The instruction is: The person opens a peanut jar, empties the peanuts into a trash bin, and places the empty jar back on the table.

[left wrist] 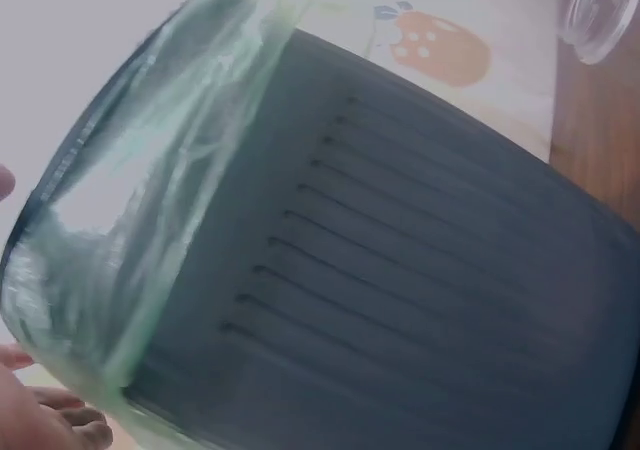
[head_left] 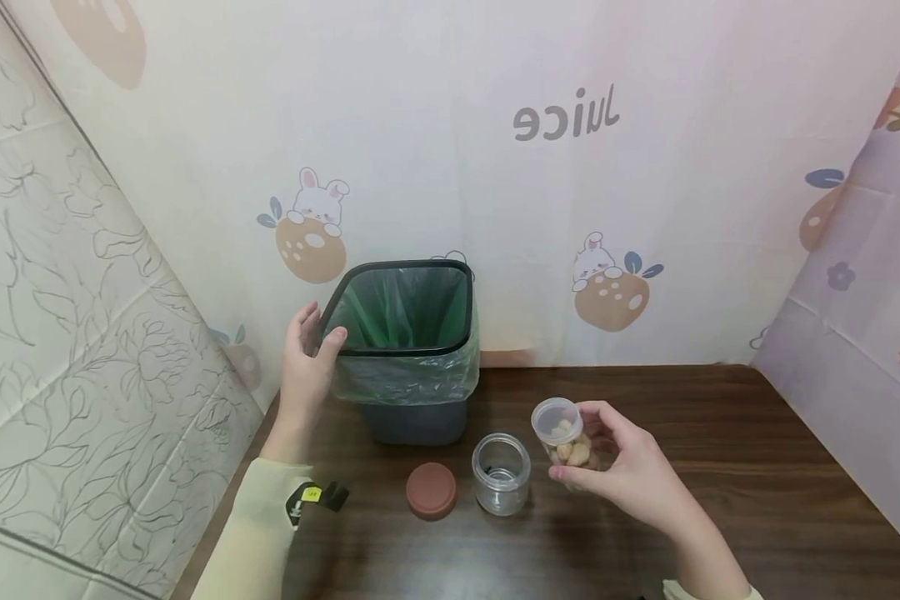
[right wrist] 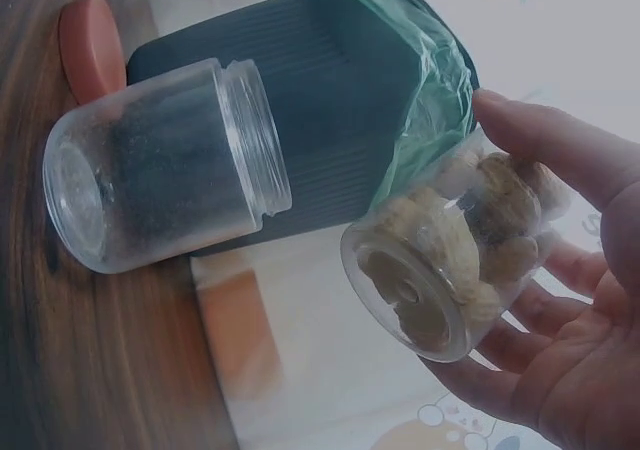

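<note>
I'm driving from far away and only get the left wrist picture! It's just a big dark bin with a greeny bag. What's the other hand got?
Observer: The right hand is holding a small clear container with tan, nut-like pieces inside.
Child: Ooh! And is there a lid lying around anywhere? I can't see one.
Observer: Yes, the head view shows a round, reddish-brown lid on the wooden table, in front of the bin and just left of an open clear jar, not touching it.
</note>
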The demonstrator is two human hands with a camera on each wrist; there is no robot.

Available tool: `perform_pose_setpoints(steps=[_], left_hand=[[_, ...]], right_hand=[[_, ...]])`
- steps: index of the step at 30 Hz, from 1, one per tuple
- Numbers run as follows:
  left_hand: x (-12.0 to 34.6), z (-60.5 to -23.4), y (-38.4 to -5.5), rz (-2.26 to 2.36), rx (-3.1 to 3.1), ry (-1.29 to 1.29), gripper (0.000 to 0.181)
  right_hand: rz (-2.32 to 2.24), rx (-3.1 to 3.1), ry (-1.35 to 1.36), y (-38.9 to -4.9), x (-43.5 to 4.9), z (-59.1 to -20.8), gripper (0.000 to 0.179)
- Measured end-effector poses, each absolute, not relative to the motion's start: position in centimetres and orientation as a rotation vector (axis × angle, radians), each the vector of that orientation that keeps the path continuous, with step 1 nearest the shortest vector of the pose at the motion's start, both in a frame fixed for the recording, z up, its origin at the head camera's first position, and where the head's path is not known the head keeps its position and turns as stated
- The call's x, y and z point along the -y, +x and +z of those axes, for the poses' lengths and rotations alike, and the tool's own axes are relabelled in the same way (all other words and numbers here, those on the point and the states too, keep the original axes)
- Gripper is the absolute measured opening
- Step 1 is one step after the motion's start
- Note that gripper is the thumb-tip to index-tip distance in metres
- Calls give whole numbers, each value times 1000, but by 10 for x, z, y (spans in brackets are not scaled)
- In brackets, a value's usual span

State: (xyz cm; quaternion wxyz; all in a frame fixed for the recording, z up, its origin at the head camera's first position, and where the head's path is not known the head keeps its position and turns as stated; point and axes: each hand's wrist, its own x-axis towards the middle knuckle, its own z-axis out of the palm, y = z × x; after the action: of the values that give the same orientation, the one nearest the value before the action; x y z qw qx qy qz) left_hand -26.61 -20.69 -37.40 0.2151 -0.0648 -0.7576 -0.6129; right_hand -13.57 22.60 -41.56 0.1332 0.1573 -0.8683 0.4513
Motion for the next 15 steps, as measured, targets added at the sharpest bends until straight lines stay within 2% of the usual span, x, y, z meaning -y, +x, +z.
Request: perform_pose_setpoints(steps=[7, 15], left_hand=[[203, -372, -245, -1451, 2045, -191, 77], [185, -378, -217, -1201, 1894, -265, 66]], right_hand=[[1281, 2505, 518, -134, -224, -416, 66], [1228, 2461, 602, -132, -221, -416, 65]])
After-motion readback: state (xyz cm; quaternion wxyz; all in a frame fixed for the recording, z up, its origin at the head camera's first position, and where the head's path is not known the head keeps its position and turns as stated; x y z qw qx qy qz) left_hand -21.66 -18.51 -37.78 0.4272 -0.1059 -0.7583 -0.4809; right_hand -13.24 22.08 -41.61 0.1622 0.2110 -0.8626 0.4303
